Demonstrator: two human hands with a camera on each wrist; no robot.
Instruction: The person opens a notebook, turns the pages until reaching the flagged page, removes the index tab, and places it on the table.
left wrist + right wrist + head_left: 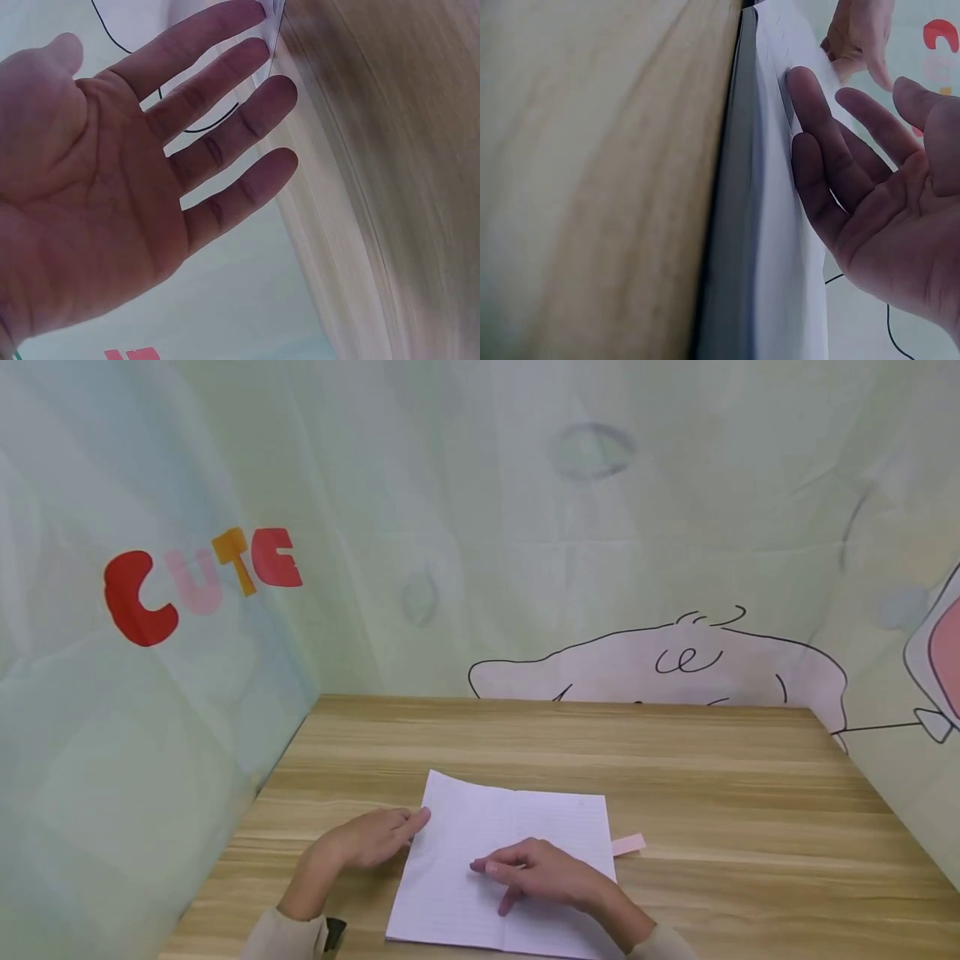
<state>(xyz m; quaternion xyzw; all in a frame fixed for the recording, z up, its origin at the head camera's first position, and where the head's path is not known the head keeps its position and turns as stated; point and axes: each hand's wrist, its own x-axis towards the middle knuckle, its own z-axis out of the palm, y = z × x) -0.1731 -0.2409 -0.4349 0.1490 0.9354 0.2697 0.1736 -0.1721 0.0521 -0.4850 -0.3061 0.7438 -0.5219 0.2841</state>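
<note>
Your open lined white paper notebook (502, 868) lies flat on the light wood-grain counter (712, 777), at about 6 o'clock from the counter's centre, close to your edge. Your left hand (367, 839) sits at the notebook's 9 o'clock, fingers straight and relaxed, fingertips touching the left page edge near its raised upper corner; grip wide, holding nothing. Your right hand (543, 872) rests on the pages near the middle, fingers loosely spread and pressing down on the paper, gripping nothing. The right wrist view shows a thin dark cover edge (727, 225) under the sheets. Judgement: the pages are light, thin and floppy, likely to curl, crease or tear if pinched hard, and apt to slide on the smooth wood; take a leaf at its free outer edge or corner, and keep a flat palm on the rest to pin it. A small pink strip (628, 844) pokes out at the notebook's 3 o'clock edge; what it is cannot be told. Pale green printed fabric walls (525, 527) with red and orange "CUTE" lettering (202, 581) close the counter at 9, 12 and 3 o'clock. Nothing stands between either hand and the pages.
</note>
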